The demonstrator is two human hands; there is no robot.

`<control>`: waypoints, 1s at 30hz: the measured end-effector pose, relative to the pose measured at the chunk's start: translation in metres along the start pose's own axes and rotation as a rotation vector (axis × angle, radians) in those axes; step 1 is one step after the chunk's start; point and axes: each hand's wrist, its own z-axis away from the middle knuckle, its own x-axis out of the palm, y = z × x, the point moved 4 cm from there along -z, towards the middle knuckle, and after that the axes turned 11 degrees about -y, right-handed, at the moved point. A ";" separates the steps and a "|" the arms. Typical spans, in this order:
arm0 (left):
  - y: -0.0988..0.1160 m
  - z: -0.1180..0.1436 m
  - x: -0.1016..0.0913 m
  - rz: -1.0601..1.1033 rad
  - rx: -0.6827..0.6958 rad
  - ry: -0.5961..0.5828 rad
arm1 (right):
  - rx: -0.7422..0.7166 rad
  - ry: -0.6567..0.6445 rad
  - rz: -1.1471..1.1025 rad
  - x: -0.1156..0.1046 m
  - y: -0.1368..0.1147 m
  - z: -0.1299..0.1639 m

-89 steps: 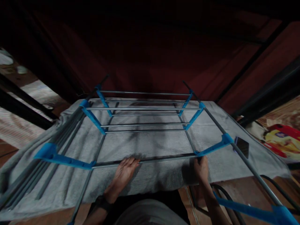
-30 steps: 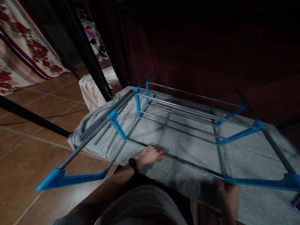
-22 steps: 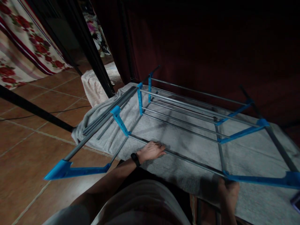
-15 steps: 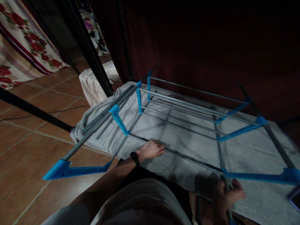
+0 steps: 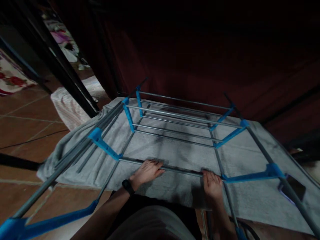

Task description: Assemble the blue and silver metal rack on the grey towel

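A: What have the hands got?

B: The left hand (image 5: 147,170) lies curled over the near rod (image 5: 180,171) of the rack (image 5: 175,130); the right hand (image 5: 212,183) is closed on the same rod, just beside a blue bracket (image 5: 246,176); one hand toward each end, which looks meant to keep the frame level and steady.

A: And the rack?

B: It lies flat over a grey towel (image 5: 160,151), probably as padding; loose rods (image 5: 82,146) rest together at the towel's left edge; a phone (image 5: 295,190) sits at the right.

A: The room?

B: Terracotta floor (image 5: 27,133); dark red curtain (image 5: 187,53) behind; dim light.
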 end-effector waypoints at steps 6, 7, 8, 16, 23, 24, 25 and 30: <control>-0.008 -0.006 -0.008 0.148 0.008 -0.049 | 0.059 -0.113 -0.007 -0.011 -0.008 -0.016; -0.009 -0.008 -0.009 0.174 0.007 -0.058 | 0.069 -0.134 -0.009 -0.014 -0.010 -0.019; -0.010 -0.011 -0.011 0.195 0.000 -0.061 | 0.080 -0.158 -0.018 -0.016 -0.010 -0.023; -0.014 -0.043 -0.025 0.313 0.009 0.070 | 0.352 -0.087 -0.181 -0.023 0.019 -0.061; -0.019 -0.093 -0.034 0.182 0.058 0.298 | 0.538 0.184 -0.161 -0.032 0.061 -0.106; -0.018 -0.101 -0.035 0.150 0.063 0.314 | 0.534 0.210 -0.152 -0.032 0.065 -0.112; -0.016 -0.109 -0.036 0.118 0.064 0.323 | 0.533 0.229 -0.146 -0.031 0.068 -0.118; -0.009 -0.143 -0.039 0.000 0.065 0.324 | 0.505 0.273 -0.239 -0.017 0.082 -0.139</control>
